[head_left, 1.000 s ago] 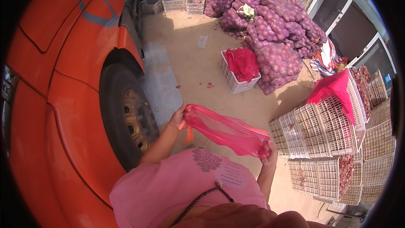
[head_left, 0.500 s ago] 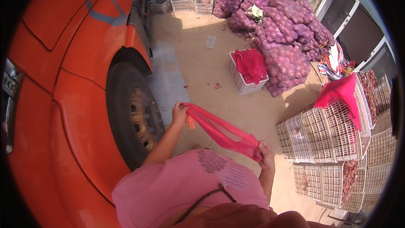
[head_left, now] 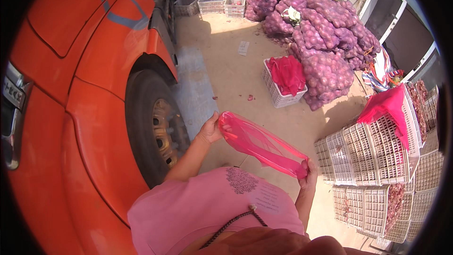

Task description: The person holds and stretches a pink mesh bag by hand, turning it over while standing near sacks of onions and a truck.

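Note:
A pink-red mesh bag [head_left: 262,144] is stretched slantwise between my two hands, in front of my pink shirt. At its upper left end my left hand [head_left: 212,129] holds the edge, and some of its fingers show through the thin net. My right hand [head_left: 309,174] grips the lower right end, where the mesh is bunched. Between the hands the net is spread and see-through, with brighter bands along its edges. More pink-red mesh bags [head_left: 289,75] are heaped in a white crate [head_left: 283,99] on the floor ahead.
An orange truck [head_left: 94,108] with a large wheel [head_left: 158,127] stands close on my left. Filled net sacks of purple onions [head_left: 328,78] are piled ahead right. Stacked white crates [head_left: 368,156] stand at my right, with red mesh [head_left: 389,108] draped over them. Other crates [head_left: 211,4] line the back.
The mesh bag is spread wider than before. My left hand has turned, and its fingers now reach behind the net. The whole view has shifted slightly.

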Demonstrator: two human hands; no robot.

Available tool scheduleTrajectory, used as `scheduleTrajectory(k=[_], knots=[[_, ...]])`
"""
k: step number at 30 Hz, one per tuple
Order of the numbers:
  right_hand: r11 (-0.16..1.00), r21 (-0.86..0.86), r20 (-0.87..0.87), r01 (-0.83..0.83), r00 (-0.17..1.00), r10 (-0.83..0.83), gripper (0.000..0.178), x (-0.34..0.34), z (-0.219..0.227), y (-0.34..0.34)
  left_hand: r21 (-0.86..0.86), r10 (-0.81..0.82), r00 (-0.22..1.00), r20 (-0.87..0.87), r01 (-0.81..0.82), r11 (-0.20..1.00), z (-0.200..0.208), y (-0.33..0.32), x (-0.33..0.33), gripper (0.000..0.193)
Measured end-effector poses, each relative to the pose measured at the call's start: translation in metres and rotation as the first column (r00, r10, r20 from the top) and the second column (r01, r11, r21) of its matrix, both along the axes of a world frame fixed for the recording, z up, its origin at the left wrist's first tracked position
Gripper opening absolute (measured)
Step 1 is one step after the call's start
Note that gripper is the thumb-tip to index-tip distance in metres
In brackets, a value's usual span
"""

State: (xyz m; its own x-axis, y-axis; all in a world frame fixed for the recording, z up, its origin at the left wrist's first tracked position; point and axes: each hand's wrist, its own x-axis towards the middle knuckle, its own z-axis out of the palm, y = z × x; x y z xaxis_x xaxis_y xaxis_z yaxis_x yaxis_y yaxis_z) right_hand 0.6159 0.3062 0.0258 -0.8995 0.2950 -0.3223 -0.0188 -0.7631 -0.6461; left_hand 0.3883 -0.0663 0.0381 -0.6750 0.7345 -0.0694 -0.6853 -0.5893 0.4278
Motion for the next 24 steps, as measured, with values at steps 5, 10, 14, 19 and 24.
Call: scheduleTrajectory(k=[5, 10, 14, 19, 24], knots=[[0.943, 0.267, 0.011, -0.197, 0.979, 0.202, 0.043, -0.002, 0.032, -0.035, -0.654, -0.098, 0.673, -0.733, -0.659, 0.370, -0.019, 0.004, -0.019, 0.022], [0.719, 0.500, 0.291, -0.483, 0.876, 0.386, 0.019, -0.005, 0.040, -0.053, -0.580, 0.562, 0.811, -0.164, -0.540, 0.610, -0.037, 0.002, -0.021, 0.021], [0.638, 0.668, 0.377, -0.383, 0.913, 0.153, 0.007, -0.011, 0.016, -0.043, -0.417, 0.535, 0.844, 0.049, -0.469, 0.778, -0.048, 0.003, -0.020, 0.025], [0.979, 0.197, 0.042, 0.059, 0.997, -0.068, 0.018, -0.011, 0.011, -0.036, -0.494, 0.419, 0.907, -0.031, -0.379, 0.783, -0.014, 0.011, -0.004, 0.026], [0.884, -0.420, -0.067, 0.205, 0.964, -0.255, 0.020, -0.009, 0.007, -0.009, -0.839, -0.445, 0.847, -0.291, -0.003, 0.544, -0.007, 0.017, 0.009, 0.024]])
